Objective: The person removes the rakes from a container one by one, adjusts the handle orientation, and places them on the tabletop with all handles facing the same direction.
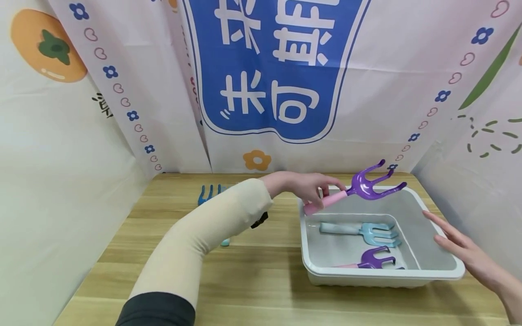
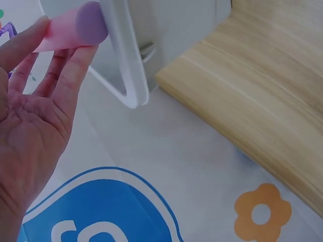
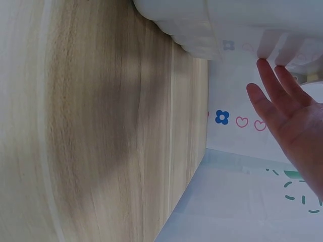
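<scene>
My left hand (image 1: 311, 186) pinches the pink handle of a purple three-pronged hand rake (image 1: 367, 188) between thumb and fingers, over the far left part of a grey plastic bin (image 1: 383, 272). The handle's rounded end (image 2: 93, 24) shows up close in the left wrist view. Inside the bin lie a light blue hand fork (image 1: 373, 233) and a second purple rake (image 1: 371, 259), partly hidden by the near rim. With fingers extended, my right hand (image 1: 465, 249) touches the bin's right side; the right wrist view shows fingertips (image 3: 262, 65) against its outer wall.
On the wooden table (image 1: 253, 290), left of the bin, a blue fork (image 1: 205, 194) is partly covered by my left arm. A light teal end (image 1: 225, 242) shows below the sleeve. Printed cloth (image 1: 171, 113) hangs behind and at both sides.
</scene>
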